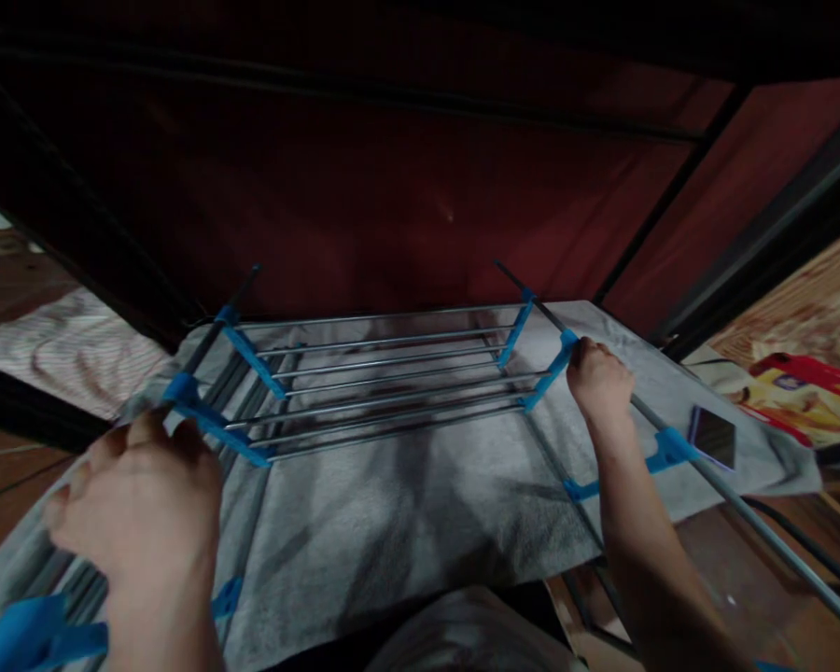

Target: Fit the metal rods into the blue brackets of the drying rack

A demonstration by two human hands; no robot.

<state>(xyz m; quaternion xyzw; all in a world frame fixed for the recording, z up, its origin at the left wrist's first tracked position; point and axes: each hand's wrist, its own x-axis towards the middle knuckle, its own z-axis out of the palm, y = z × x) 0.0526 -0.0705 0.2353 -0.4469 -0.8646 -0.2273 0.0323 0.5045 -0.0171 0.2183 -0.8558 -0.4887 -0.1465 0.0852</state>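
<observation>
A partly assembled shoe rack of grey metal tubes and blue plastic connectors lies on a grey cloth. Its several crossbars run from left to right between the two sides. My left hand is closed around the left side tube, just below a blue connector; its fingertips are partly hidden. On the other side, my right hand wraps the right side tube, touching the blue connector there. Farther down that tube, another blue connector shows beside my forearm.
Several loose tubes lie on the cloth at left. A blue connector is at the lower left. A phone rests near the cloth's right edge, with a red and yellow box beyond. A dark red panel stands behind the rack.
</observation>
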